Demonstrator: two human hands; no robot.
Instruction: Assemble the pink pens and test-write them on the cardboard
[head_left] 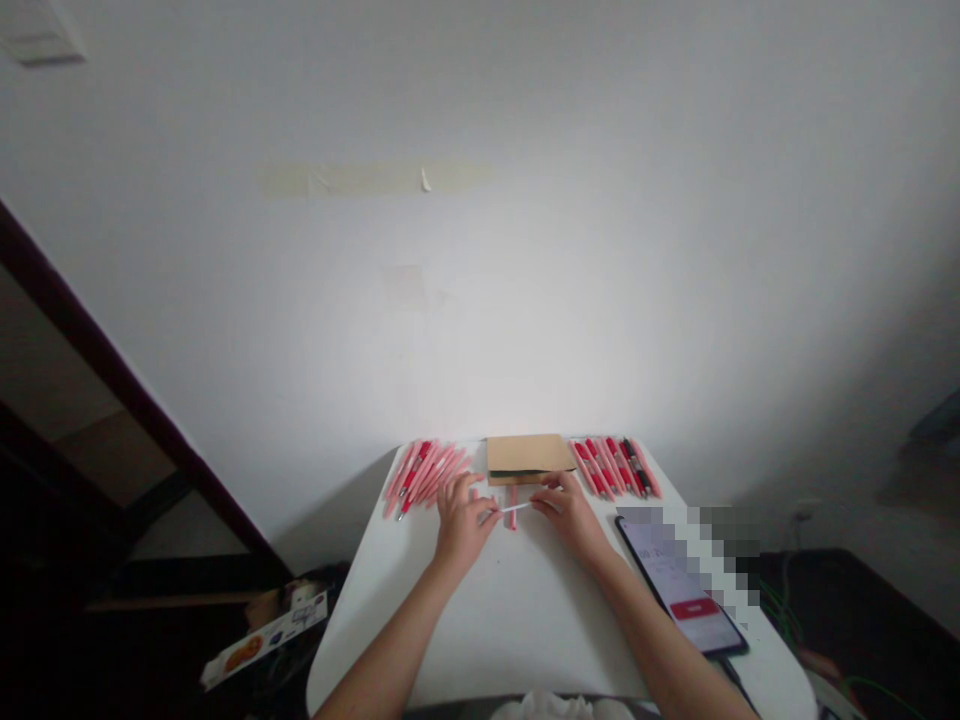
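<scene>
A thin white rod (515, 507), which looks like a pen refill, stretches between my two hands above the white table. My left hand (466, 525) pinches its left end between thumb and fingertips. At the right end, my right hand (568, 517) has its fingers closed on the refill too. Below the rod a pink pen barrel (513, 519) lies on the table, partly covered by it. Another short pink piece (474, 493) shows beside my left fingers, mostly hidden. Fine detail at the fingertips is too small to make out.
A pile of pink and red pens (429, 474) lies at the back left. Red, pink and black pens (613, 467) form a row at the back right. Between them sits a brown cardboard box (529, 453). A phone (679, 585) rests by my right forearm. The wall (480, 330) rises behind the table (525, 630).
</scene>
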